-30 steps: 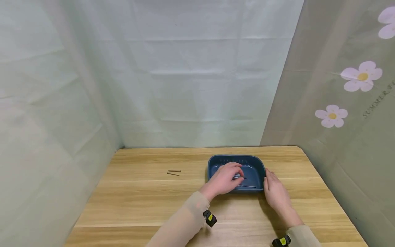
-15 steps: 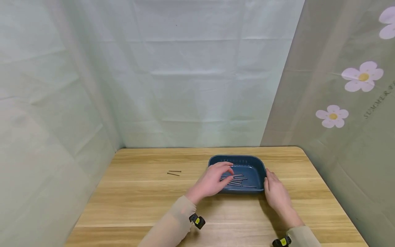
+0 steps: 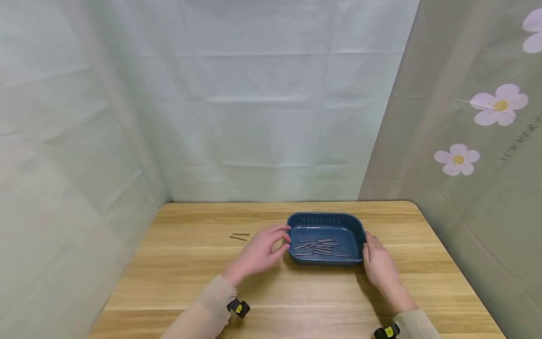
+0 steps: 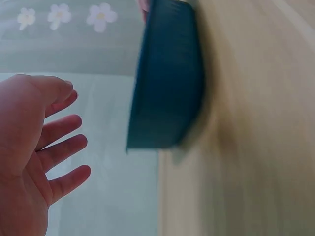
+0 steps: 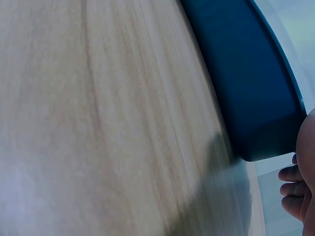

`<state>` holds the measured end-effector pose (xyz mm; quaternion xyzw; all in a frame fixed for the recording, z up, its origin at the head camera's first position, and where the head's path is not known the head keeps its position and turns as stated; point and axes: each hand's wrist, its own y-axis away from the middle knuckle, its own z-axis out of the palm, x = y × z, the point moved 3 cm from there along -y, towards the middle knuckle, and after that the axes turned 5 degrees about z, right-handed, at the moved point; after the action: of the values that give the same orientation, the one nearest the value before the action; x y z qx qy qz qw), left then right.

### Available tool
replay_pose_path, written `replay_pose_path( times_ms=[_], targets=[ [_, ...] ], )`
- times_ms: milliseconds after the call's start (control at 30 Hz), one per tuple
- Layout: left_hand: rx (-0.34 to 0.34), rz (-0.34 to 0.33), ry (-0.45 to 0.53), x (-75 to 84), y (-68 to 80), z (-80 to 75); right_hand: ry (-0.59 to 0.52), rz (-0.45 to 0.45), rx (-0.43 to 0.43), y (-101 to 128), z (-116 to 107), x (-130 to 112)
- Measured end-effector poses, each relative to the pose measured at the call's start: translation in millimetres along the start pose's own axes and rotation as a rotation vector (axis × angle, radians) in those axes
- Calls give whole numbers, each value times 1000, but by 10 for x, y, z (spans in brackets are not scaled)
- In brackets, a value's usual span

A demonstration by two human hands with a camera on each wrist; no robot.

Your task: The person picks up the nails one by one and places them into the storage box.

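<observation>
A blue rectangular tray (image 3: pixel 349 235) sits on the wooden table, with several thin metal nails (image 3: pixel 323 246) scattered on its floor. My left hand (image 3: pixel 264 247) is at the tray's left rim, fingers parted and loosely bent; in the left wrist view that hand (image 4: pixel 29 147) holds nothing and is apart from the tray (image 4: pixel 167 83). My right hand (image 3: pixel 379 263) rests with its fingers along the tray's right end. In the right wrist view only part of the right hand (image 5: pixel 306 172) shows beside the tray wall (image 5: pixel 246 78). Two nails (image 3: pixel 239 236) lie on the table left of the left hand.
The wooden table (image 3: pixel 190 282) reaches back to a pale cloth wall (image 3: pixel 271 117). Another cloth with printed flowers (image 3: pixel 458 160) hangs at the right. Each wrist carries a small black camera (image 3: pixel 238 308).
My left hand has moved left, out from over the tray to its left rim, uncovering the nails inside. The right hand stays at the tray's right end.
</observation>
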<state>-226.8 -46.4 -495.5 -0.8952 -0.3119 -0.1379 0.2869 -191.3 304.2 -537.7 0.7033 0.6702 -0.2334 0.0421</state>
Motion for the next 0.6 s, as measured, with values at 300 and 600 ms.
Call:
replay_pose_path(
  times_ms=[300, 600],
  targets=[
    [25, -49, -62, -338, 385, -105, 6, -5, 2, -5, 13, 20],
    [57, -107, -107, -642, 651, -263, 13, 12, -29, 3, 3, 11]
  ],
)
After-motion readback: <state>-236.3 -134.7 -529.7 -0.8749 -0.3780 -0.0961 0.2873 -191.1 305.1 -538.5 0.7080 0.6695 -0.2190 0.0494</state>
